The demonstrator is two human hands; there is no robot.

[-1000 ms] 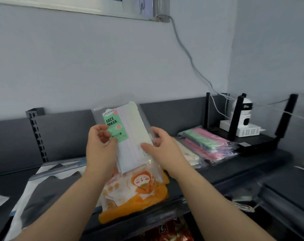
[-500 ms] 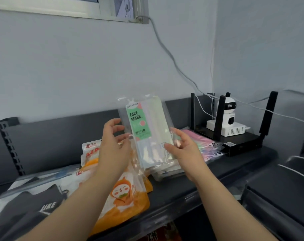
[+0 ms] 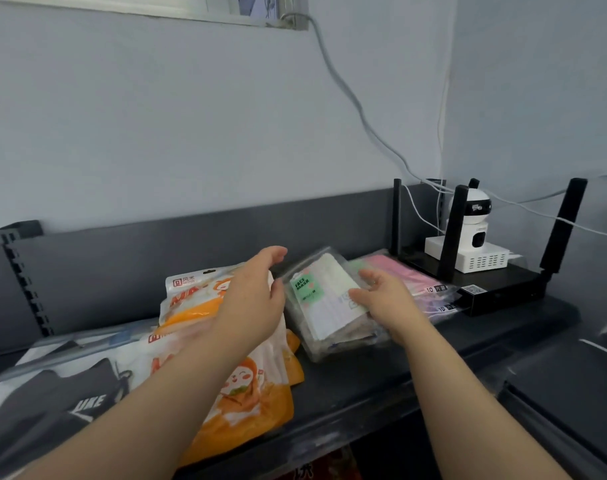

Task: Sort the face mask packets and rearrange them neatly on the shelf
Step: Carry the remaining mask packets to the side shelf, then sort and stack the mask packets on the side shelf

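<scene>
Over shelf (image 3: 364,382), left hand (image 3: 250,303) loose, right hand (image 3: 381,299) relaxed against packet (image 3: 316,296).

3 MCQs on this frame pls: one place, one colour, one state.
1. Where does the white camera stand?
A) on the black mask packet
B) on the window ledge
C) on a white box atop the black router

2. What colour is the label on the FACE MASK packet?
A) green
B) blue
C) red

3. How is the left hand?
A) gripping a cable
B) open, holding nothing
C) clenched in a fist

Answers:
1 C: the camera sits on the box on the router, at the right end of the shelf.
2 A: the label is plainly green.
3 B: its fingers are relaxed above the orange packets, curled round nothing.
</scene>
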